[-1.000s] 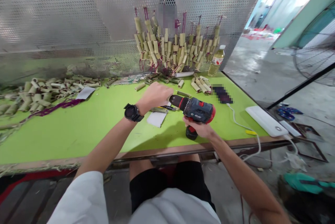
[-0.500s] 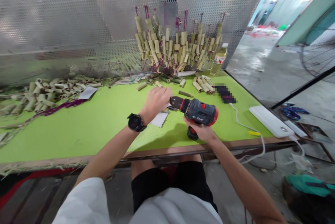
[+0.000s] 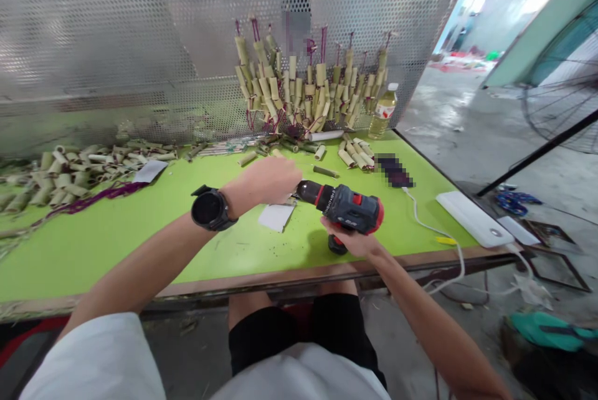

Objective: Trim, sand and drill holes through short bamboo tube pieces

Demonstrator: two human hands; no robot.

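head view: right hand grips drill, pale lettering unreadable

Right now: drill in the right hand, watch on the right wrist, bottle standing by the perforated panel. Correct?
Not quite: the head view shows the watch on the left wrist, not the right. The rest holds: drill in the right hand, bottle standing by the perforated panel.
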